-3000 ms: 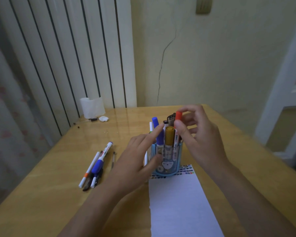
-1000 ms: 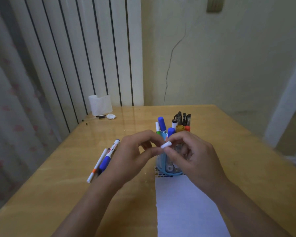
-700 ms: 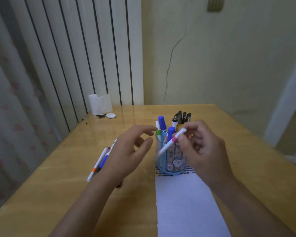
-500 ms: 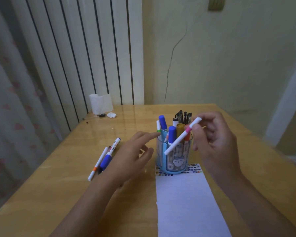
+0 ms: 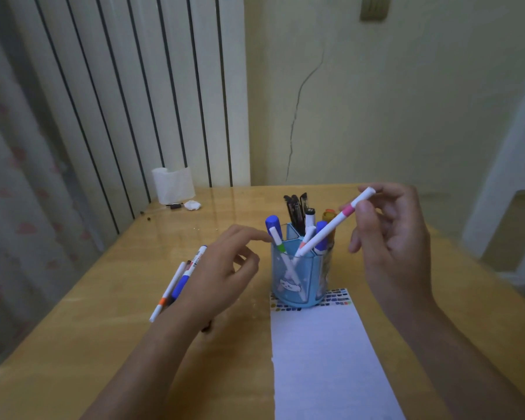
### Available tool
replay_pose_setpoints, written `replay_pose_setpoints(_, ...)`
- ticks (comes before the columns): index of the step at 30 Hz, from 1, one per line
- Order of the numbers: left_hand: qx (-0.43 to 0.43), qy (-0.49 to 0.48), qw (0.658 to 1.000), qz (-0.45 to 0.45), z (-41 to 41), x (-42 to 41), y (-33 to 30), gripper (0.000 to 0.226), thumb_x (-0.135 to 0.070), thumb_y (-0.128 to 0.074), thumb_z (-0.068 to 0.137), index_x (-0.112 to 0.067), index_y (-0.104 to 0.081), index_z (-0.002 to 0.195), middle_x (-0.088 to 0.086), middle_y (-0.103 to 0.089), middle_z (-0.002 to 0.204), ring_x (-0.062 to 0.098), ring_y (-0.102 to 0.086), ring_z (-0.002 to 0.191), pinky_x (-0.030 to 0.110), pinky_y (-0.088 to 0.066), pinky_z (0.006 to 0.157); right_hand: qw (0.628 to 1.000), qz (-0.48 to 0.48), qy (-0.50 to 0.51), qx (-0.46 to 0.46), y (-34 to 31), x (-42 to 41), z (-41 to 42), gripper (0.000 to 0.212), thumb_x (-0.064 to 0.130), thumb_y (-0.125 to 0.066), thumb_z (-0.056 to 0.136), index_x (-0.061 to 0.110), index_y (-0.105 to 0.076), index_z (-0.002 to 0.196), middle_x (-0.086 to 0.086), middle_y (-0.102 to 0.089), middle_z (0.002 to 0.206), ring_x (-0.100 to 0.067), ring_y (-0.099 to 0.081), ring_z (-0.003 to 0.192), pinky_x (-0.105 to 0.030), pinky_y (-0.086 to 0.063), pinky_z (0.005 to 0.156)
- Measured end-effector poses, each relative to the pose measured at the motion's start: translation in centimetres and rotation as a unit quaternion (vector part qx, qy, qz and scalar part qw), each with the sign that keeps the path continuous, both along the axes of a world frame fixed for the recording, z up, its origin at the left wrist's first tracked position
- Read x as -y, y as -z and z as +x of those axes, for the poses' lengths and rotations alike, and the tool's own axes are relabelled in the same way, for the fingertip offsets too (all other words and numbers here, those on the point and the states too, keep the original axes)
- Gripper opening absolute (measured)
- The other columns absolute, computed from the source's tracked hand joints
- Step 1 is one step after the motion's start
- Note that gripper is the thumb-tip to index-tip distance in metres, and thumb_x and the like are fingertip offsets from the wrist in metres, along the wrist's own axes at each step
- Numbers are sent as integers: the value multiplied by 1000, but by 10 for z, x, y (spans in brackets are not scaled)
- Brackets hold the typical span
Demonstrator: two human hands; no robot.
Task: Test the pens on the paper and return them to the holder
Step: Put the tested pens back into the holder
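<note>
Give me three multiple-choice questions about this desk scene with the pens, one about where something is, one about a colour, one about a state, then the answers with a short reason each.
1. Where does the holder stand?
A. on the top edge of the paper
B. beside the white cup
C. in the left hand

2. What colour is the band on the pen in the right hand?
A. green
B. pink
C. black

3. What is the left hand doing?
A. gripping the holder
B. writing on the paper
C. holding nothing

Answers:
1 A, its base covers the paper's row of colour marks.
2 B, a pink band shows just below the fingers.
3 C, it hangs open left of the holder, above the loose pens.
</note>
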State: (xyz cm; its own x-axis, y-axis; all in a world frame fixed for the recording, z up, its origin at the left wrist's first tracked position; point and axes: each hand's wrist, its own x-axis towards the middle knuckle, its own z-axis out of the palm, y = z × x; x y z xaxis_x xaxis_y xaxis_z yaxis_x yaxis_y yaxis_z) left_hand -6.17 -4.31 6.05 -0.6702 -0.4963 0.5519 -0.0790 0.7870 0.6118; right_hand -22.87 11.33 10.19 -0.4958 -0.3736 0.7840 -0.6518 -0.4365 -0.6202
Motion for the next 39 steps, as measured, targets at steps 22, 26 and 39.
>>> replay_pose_setpoints(22,24,32,999,-2,4,1,-7,43,-2,-55,96,-37,-74,111,-17,-61,114,9,-59,112,27,-52,86,963,207,91,-144,22,12,-5,24,6,-60,94,25,-67,106,16,-68,95,2,-59,70,-7,-38,56)
replay_pose_setpoints(26,45,1,999,18,15,10,-12,41,-3,-53,96,-37,-71,111,-21,-65,108,5,-64,100,25,-53,82,968,183,90,-146,21,10,-5,27,3,-58,95,26,-67,106,17,-65,98,-1,-59,72,-9,-38,56)
replay_pose_setpoints(39,352,-81,932,-32,43,65,9,63,9,-40,80,-46,-67,93,4,-58,127,20,-42,128,38,-50,84,971,143,73,-177,25,12,0,25,1,-57,95,23,-69,98,16,-60,94,-10,-54,64,-18,-38,53)
